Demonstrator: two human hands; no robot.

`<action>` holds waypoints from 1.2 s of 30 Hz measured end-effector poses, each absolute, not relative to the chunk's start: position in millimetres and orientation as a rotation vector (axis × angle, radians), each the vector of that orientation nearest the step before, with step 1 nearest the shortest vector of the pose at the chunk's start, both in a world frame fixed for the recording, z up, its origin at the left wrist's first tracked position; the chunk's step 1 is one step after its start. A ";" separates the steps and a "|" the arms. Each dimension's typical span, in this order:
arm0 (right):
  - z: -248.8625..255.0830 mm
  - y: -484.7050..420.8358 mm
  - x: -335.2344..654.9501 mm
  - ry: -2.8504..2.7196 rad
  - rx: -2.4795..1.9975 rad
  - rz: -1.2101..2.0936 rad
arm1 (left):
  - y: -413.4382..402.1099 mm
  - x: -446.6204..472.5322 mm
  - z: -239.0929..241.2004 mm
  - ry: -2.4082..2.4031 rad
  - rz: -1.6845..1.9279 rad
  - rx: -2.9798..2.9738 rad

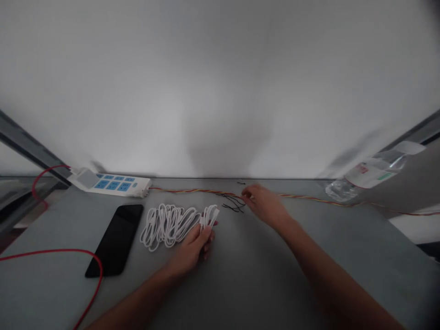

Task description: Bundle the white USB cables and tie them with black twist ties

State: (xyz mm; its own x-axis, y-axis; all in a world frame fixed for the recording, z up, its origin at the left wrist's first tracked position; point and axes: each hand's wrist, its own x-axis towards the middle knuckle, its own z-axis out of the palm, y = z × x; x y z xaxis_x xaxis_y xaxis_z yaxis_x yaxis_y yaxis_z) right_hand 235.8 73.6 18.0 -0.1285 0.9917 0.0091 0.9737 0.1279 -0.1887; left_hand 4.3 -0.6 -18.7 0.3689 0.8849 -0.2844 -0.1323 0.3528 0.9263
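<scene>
My left hand (197, 243) is closed around a coiled white cable (209, 215), thumb on top and fingers curled beneath. Right beside it lies a row of several more coiled white cables (168, 224) on the table. My right hand (263, 204) reaches to the back of the table, its fingers bent together. Thin black ties (233, 206) lie at its fingertips; whether one is pinched between them is too blurred to make out. A twisted red and yellow wire (192, 189) passes behind and beneath this hand.
A white power strip with blue sockets (115, 184) stands at the back left, with a plugged-in adapter (84, 178). A black phone (117, 240) lies left, crossed by a red cable (68, 250). A clear plastic bottle (373, 174) lies at the right. A white wall (220, 91) closes off the back.
</scene>
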 end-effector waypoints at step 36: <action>-6.9 16.8 193.0 -1.422 -1.369 1.549 | 0.4 4.9 -10.2 0.949 0.835 0.714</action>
